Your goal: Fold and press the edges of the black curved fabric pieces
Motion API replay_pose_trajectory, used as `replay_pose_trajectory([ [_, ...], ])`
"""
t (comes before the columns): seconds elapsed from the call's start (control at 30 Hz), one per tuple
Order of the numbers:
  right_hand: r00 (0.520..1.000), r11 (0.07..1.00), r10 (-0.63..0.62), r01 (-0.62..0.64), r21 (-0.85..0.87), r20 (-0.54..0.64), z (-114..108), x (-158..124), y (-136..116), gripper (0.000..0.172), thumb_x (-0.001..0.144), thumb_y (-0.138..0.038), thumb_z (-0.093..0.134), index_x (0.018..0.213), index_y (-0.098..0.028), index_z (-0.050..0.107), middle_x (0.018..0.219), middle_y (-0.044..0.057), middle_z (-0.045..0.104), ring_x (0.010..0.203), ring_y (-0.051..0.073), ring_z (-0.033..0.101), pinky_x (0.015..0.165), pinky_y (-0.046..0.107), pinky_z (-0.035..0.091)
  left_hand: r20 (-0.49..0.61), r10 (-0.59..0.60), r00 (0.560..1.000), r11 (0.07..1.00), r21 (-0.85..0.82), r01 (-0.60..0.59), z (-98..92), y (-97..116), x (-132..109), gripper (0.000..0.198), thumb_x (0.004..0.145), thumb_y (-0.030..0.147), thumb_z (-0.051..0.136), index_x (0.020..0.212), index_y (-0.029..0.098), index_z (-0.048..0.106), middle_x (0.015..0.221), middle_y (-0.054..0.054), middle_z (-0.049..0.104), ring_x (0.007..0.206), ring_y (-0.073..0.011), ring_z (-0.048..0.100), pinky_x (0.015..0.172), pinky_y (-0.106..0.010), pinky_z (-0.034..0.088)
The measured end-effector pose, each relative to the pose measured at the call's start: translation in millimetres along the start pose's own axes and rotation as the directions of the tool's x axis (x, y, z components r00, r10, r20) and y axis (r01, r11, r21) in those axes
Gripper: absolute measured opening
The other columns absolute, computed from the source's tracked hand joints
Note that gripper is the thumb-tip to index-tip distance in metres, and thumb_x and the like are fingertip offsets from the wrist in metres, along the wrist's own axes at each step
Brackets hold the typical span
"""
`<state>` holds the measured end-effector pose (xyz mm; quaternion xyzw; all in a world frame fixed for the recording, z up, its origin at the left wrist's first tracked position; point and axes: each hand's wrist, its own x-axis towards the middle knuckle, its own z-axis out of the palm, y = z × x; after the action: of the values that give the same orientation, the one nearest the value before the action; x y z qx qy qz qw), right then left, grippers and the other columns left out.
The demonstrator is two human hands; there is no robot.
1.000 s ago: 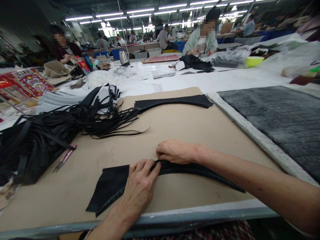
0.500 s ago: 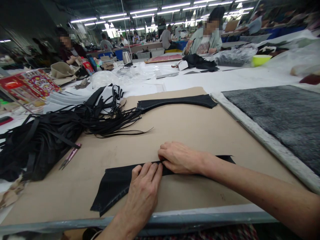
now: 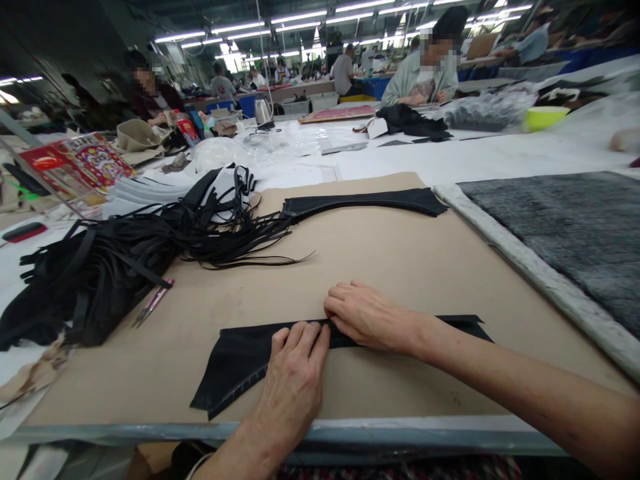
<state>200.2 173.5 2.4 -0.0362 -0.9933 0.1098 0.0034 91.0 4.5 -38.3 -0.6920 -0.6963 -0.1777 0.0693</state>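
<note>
A long curved piece of black fabric (image 3: 235, 363) lies on a brown cardboard sheet (image 3: 380, 253) near the table's front edge. My left hand (image 3: 295, 380) rests flat on its middle, fingers stretched forward and pressing it down. My right hand (image 3: 367, 317) lies just right of it, fingers curled over the fabric's upper edge where a fold runs. My right forearm covers part of the fabric's narrow right end. A second curved black piece (image 3: 360, 200) lies at the far side of the cardboard.
A big heap of black strips (image 3: 115, 260) fills the left side, with pink-handled snips (image 3: 153, 303) beside it. A grey textured mat (image 3: 565, 233) lies at right. Other people sit working at tables behind, among plastic bags, a kettle (image 3: 263, 112) and a green bowl (image 3: 545, 117).
The fabric's right end has swung up from the table's edge and now lies straighter. Both hands stayed on the fold at its middle. The camera shifted slightly left.
</note>
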Motion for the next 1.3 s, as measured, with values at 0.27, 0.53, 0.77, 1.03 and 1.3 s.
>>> replay_pose_trajectory([
  [0.27,0.997,0.995,0.002,0.005,0.103,-0.074,10,-6,1,0.009,0.093,-0.016,0.048,0.093,-0.016,0.056,0.092,0.006,0.059,0.088,0.020,0.054,0.083,0.033,0.039,0.006,-0.007,1.000,1.000,0.005,0.007,0.2,0,-3,0.046,0.083,0.001,0.041,0.126,0.011,0.055,0.118,-0.010,0.062,0.108,-0.0243,0.051,0.091,-0.039,0.030],
  [0.53,0.993,0.961,0.068,-0.039,0.273,-0.095,15,-8,3,0.012,0.089,-0.010,0.054,0.097,-0.016,0.061,0.097,0.006,0.060,0.092,0.019,0.054,0.085,0.032,0.041,-0.005,-0.006,1.000,0.999,-0.038,0.006,2.7,-3,-7,0.045,0.086,0.002,0.041,0.128,0.012,0.053,0.120,-0.010,0.060,0.110,-0.0237,0.050,0.092,-0.038,0.031],
  [0.77,0.989,0.946,0.059,-0.013,0.324,-0.133,17,-15,4,0.012,0.090,-0.011,0.056,0.098,-0.016,0.062,0.097,0.005,0.059,0.095,0.019,0.052,0.088,0.033,0.041,-0.025,0.048,0.999,0.996,-0.078,-0.050,0.8,-10,-10,0.041,0.090,0.003,0.040,0.128,0.012,0.054,0.121,-0.010,0.059,0.113,-0.0221,0.049,0.097,-0.035,0.034],
  [1.03,0.981,0.965,0.038,0.013,0.262,-0.189,20,-25,0,0.014,0.094,-0.011,0.052,0.099,-0.018,0.064,0.096,0.004,0.059,0.092,0.019,0.051,0.084,0.033,0.038,-0.095,-0.029,0.995,0.982,-0.187,0.011,-5.6,-15,-5,0.035,0.093,0.004,0.043,0.124,0.014,0.054,0.112,-0.008,0.057,0.105,-0.0199,0.049,0.090,-0.034,0.042],
  [1.3,0.977,0.982,0.002,0.038,0.185,-0.213,27,-29,-1,0.021,0.096,-0.011,0.049,0.106,-0.018,0.066,0.095,0.005,0.058,0.089,0.019,0.050,0.082,0.033,0.037,0.034,-0.016,0.999,0.945,-0.325,0.027,-7.4,-31,7,0.046,0.088,-0.003,0.037,0.124,0.019,0.058,0.105,-0.007,0.058,0.098,-0.0201,0.050,0.088,-0.035,0.049],
])
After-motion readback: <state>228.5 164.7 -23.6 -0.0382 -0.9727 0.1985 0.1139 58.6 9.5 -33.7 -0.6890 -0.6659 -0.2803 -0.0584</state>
